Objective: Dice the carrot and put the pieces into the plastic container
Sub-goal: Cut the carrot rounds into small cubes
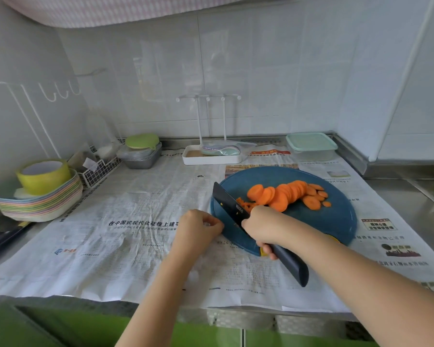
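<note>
Right hand [263, 227] grasps the knife [229, 204] by its handle, blade resting on the near-left part of the blue board [336, 219]. Left hand [198, 227] sits curled just beside the board's left edge; whether it pinches anything cannot be told. Carrot slices [287, 194] lie fanned across the board, small bits [244, 205] against the blade. The lidded container [311, 146] stands far right on the tabletop [123, 221].

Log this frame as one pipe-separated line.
step: dicing | right hand: grips knife over board | left hand: curled beside board | carrot: mostly slices, few bits | container: lid on, back right
</note>
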A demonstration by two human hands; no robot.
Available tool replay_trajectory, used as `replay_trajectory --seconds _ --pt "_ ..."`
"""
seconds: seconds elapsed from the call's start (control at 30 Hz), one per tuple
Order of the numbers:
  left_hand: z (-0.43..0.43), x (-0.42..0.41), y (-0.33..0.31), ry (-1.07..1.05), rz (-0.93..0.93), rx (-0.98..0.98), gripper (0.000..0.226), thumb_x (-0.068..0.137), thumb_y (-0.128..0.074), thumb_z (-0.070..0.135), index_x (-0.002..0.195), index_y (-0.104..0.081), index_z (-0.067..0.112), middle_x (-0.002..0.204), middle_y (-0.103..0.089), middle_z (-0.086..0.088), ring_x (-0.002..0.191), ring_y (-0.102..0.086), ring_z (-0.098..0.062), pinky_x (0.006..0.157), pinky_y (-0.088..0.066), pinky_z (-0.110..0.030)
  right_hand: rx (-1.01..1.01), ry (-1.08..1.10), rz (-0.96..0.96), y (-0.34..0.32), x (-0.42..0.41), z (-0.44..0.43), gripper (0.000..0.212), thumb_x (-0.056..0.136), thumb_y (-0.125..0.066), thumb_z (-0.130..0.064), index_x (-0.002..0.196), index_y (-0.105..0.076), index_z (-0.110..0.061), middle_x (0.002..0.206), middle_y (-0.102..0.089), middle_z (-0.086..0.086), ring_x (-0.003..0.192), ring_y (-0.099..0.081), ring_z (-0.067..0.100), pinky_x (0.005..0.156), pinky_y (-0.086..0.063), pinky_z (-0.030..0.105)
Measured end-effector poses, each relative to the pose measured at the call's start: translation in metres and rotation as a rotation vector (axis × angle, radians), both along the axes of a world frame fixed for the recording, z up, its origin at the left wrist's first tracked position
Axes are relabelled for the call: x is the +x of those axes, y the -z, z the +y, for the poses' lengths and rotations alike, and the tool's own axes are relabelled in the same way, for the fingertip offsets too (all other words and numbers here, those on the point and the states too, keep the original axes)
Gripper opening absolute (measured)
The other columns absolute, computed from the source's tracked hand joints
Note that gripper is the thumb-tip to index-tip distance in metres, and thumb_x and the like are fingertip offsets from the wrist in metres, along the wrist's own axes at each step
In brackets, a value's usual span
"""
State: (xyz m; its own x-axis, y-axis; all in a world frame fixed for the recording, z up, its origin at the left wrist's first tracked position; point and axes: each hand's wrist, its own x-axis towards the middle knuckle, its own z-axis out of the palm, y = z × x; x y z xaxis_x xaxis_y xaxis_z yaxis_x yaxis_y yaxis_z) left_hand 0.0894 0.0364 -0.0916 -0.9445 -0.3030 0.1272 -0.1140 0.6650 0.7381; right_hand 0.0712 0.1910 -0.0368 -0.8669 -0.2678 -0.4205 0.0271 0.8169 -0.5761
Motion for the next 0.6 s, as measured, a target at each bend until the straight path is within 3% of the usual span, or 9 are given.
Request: replay_trajectory --seconds 0.17,0.3,0.47,0.53,0.6 --pt "-0.005 -0.008 -0.008 0.119 -0.001 -0.128 0.005 0.083 -0.071 0.016 0.083 -0.075 0.013 0.069 -0.058 0.011 0.058 -0.047 0.002 0.051 -0.036 -0.006 -0.149 0.038 -0.206 0.0 -0.017 0.018 0.032 0.098 -0.047 -0.028 0.071 -0.045 -0.009 0.046 -0.043 0.002 0.029 -0.038 0.012 0.036 -0.038 0.019" --pt "-0.007 -0.025 -0.015 0.172 0.001 -0.216 0.014 0.089 -0.063 0.012 0.094 -0.076 0.01 0.092 -0.071 -0.002 0.066 -0.052 0.002 0.059 -0.037 -0.002 -0.227 0.033 -0.198 -0.011 -0.026 0.029 0.036 0.098 -0.049 -0.032 0.07 -0.046 -0.01 0.045 -0.043 0.002 0.032 -0.039 0.014 0.037 -0.038 0.02" --pt "0.0 -0.029 -0.016 0.055 0.121 -0.229 0.028 0.096 -0.049 0.007 0.117 -0.067 0.012 0.098 -0.072 -0.006 0.079 -0.063 -0.01 0.067 -0.043 -0.004 -0.293 0.052 -0.224 -0.025 -0.036 0.044 0.035 0.098 -0.05 -0.032 0.071 -0.046 -0.01 0.045 -0.043 0.001 0.035 -0.039 0.015 0.039 -0.038 0.021" --pt "0.006 -0.027 -0.015 0.07 0.199 -0.282 0.04 0.097 -0.044 0.004 0.131 -0.058 0.019 0.11 -0.07 -0.004 0.094 -0.066 -0.015 0.078 -0.05 -0.018 -0.286 0.042 -0.235 -0.029 -0.037 0.048 0.034 0.098 -0.05 -0.031 0.07 -0.045 -0.011 0.045 -0.043 0.0 0.036 -0.039 0.014 0.039 -0.038 0.021" --pt "0.016 -0.022 -0.018 0.201 0.226 -0.32 0.058 0.095 -0.04 -0.003 0.146 -0.036 0.023 0.143 -0.046 0.004 0.122 -0.051 -0.01 0.097 -0.044 -0.021 -0.305 0.029 -0.26 -0.032 -0.04 0.051 0.034 0.097 -0.05 -0.031 0.069 -0.045 -0.012 0.045 -0.042 0.0 0.036 -0.038 0.013 0.039 -0.037 0.021"
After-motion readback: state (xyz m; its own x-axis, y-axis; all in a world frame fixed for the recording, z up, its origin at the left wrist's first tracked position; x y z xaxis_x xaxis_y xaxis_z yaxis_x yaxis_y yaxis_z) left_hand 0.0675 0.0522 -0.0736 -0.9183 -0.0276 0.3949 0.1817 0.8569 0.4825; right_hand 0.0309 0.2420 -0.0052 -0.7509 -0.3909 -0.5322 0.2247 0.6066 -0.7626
